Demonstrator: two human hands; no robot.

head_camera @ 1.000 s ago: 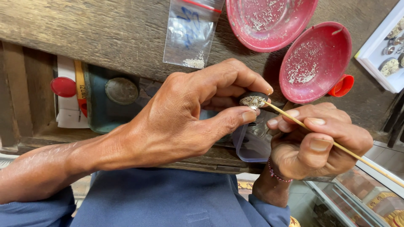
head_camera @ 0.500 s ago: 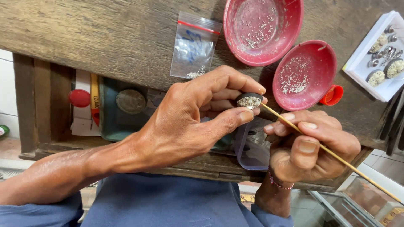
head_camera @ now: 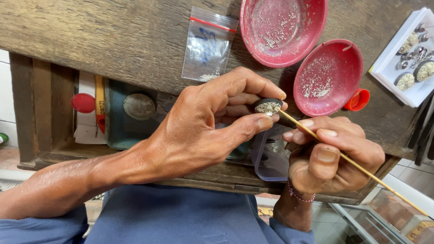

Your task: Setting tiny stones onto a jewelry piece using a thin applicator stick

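My left hand (head_camera: pixel 205 122) pinches a small dark oval ornament (head_camera: pixel 267 106) studded with tiny pale stones between thumb and fingertips. My right hand (head_camera: pixel 332 151) grips a thin wooden stick (head_camera: pixel 357 165), and the stick's tip touches the ornament's stone-covered face. Both hands hover over the front edge of a worn wooden workbench (head_camera: pixel 113 40). Just beyond the hands lie two red shallow dishes, the larger dish (head_camera: pixel 282 27) and the smaller dish (head_camera: pixel 327 77), both sprinkled with tiny pale stones.
A small clear zip bag (head_camera: pixel 209 45) with a few stones lies on the bench. A white tray (head_camera: pixel 409 58) of finished ornaments sits at the right edge. An orange cap (head_camera: pixel 358 100) lies by the smaller dish. An open drawer (head_camera: pixel 117 113) holds a clear plastic box (head_camera: pixel 271 158).
The view has shifted slightly, so the bench and dishes sit lower in frame. Both hands keep the same grip, with the stick tip still at the ornament.
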